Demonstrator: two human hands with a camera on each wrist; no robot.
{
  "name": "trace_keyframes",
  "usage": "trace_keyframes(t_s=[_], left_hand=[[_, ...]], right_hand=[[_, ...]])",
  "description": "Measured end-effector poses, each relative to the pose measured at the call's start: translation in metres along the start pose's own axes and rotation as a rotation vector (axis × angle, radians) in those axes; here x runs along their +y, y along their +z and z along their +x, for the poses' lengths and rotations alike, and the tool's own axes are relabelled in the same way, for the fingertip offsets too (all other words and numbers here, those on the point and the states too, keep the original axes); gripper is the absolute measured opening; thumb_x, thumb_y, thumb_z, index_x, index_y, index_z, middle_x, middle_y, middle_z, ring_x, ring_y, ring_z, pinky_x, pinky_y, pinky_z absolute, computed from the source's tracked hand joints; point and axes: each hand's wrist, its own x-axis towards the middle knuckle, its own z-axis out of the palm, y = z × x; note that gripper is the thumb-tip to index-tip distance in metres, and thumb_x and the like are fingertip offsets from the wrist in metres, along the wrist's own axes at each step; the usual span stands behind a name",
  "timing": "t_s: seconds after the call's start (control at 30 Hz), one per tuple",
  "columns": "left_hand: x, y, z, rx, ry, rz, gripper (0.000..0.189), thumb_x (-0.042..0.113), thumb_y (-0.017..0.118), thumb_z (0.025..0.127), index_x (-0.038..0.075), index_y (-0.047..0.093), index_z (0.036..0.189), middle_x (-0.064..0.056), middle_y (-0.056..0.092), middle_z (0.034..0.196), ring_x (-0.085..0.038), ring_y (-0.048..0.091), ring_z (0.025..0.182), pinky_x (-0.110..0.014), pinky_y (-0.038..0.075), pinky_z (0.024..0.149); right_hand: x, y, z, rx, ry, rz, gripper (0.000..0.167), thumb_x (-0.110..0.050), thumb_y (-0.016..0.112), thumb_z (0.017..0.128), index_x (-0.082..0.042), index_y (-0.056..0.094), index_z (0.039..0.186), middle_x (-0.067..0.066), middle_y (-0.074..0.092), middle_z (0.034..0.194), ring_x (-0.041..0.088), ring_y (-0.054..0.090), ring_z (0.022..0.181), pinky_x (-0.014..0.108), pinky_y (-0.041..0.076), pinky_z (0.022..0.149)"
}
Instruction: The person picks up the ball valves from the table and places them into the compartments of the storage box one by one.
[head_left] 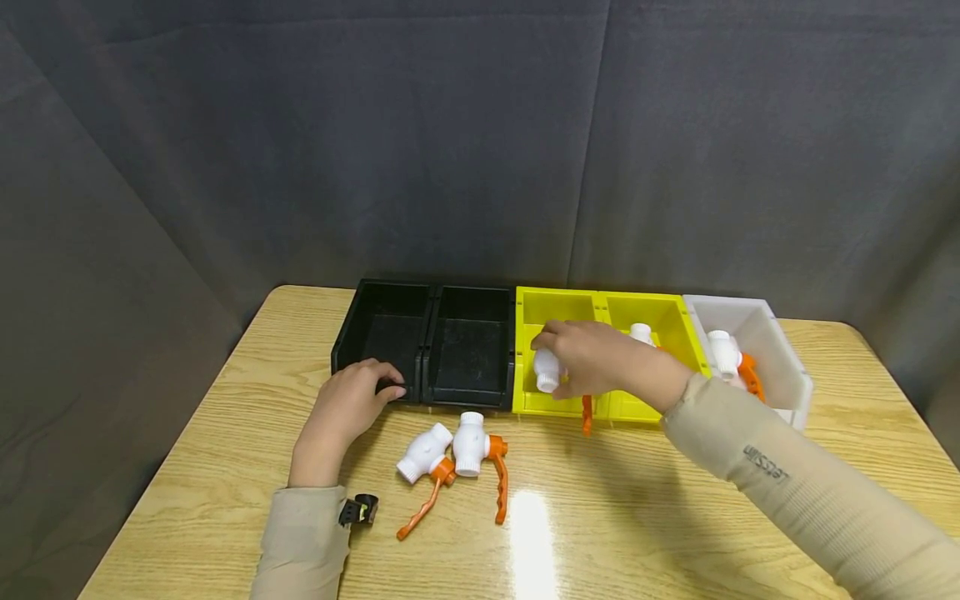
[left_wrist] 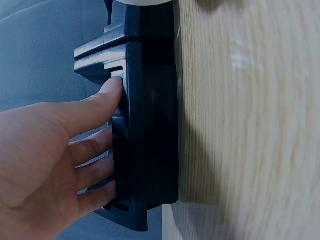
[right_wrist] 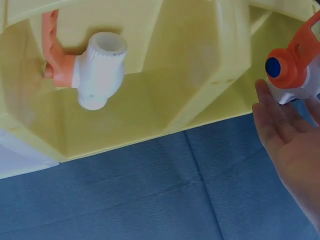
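Observation:
My right hand (head_left: 588, 354) holds a white ball valve (head_left: 547, 369) over the left yellow bin (head_left: 555, 306). Its orange lever (head_left: 587, 414) hangs below that hand. In the right wrist view, fingers (right_wrist: 285, 125) lie against the valve's white body; the thumb is hidden. My left hand (head_left: 347, 402) rests at the front rim of the left black bin (head_left: 382, 333). The left wrist view has its thumb (left_wrist: 102, 102) touching the rim, with fingertips hidden behind it. Two more white valves with orange levers, the left one (head_left: 425, 452) tilted and the right one (head_left: 470, 444) upright, lie on the table.
Right of the black bins, the second yellow bin (head_left: 645, 304) contains a valve (right_wrist: 101, 70). A white bin (head_left: 787, 375) at the row's right end holds another valve (head_left: 723, 354). A second black bin (head_left: 471, 342) adjoins the first. Behind the wooden table (head_left: 225, 467) hangs a grey curtain (head_left: 450, 150).

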Motion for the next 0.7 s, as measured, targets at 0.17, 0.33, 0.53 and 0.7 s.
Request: trace_keyframes(t_s=[0.17,0.33,0.53,0.7], left_hand=[[0.000,0.000,0.000,0.001,0.003,0.000,0.018,0.022,0.071,0.093,0.011,0.074,0.107,-0.008,0.068,0.107,-0.032,0.064,0.103,-0.052,0.050,0.090],[-0.001,0.000,0.000,0.005,0.004,-0.001,0.018,0.022,0.071,0.093,0.011,0.074,0.107,-0.008,0.068,0.106,-0.032,0.064,0.102,-0.052,0.050,0.089],[-0.002,0.000,0.000,0.002,-0.004,0.000,0.018,0.022,0.071,0.093,0.011,0.074,0.107,-0.008,0.068,0.106,-0.032,0.064,0.102,-0.051,0.050,0.089],[-0.002,0.000,-0.001,0.005,-0.004,0.004,0.018,0.022,0.071,0.093,0.011,0.074,0.107,-0.008,0.068,0.105,-0.032,0.064,0.101,-0.051,0.050,0.088]], right_hand=[[0.009,0.001,0.006,0.013,0.021,0.002,0.069,-0.028,0.089,0.074,-0.004,0.060,0.132,0.010,0.061,0.121,0.025,0.059,0.094,0.039,0.053,0.090],[0.016,0.000,0.012,0.016,0.053,0.032,0.069,-0.026,0.089,0.074,-0.005,0.060,0.132,0.011,0.061,0.123,0.026,0.059,0.094,0.041,0.054,0.090],[0.024,-0.001,0.020,0.011,0.111,0.095,0.068,-0.021,0.088,0.075,-0.005,0.058,0.134,0.010,0.059,0.123,0.027,0.058,0.096,0.041,0.053,0.091],[0.030,-0.002,0.025,0.018,0.122,0.103,0.067,-0.019,0.087,0.076,-0.004,0.058,0.135,0.011,0.058,0.125,0.028,0.058,0.098,0.043,0.051,0.093]])
